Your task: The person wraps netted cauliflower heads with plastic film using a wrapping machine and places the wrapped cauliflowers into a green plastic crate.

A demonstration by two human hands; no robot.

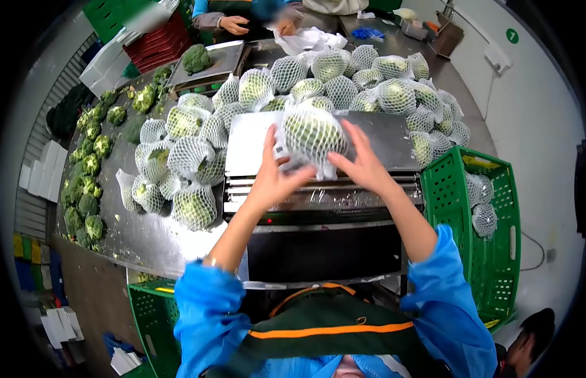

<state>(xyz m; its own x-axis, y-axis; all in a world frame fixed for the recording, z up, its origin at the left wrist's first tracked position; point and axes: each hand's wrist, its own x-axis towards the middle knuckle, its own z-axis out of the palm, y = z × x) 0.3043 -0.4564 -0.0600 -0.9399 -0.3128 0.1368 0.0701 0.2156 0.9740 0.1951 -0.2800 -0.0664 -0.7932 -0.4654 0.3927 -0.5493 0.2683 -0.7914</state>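
In the head view, a broccoli head in a white foam net [314,134] is over the steel top of a wrapping machine [255,148]. My left hand [277,179] is at its left side, fingers spread around it and thumb at its lower edge. On the other side, my right hand [367,164] has its thumb against the net and its fingers along the right edge. Together the hands hold the head between them. Rollers with clear film [318,196] run across the machine just below my hands.
Netted broccoli heads [192,154] are piled left of and behind the machine. Bare broccoli [91,164] lines the table's left edge. A green crate [510,233] at right holds several film-wrapped heads [484,219]. Another green crate [154,327] stands lower left. Across the table is a co-worker's hand [233,25].
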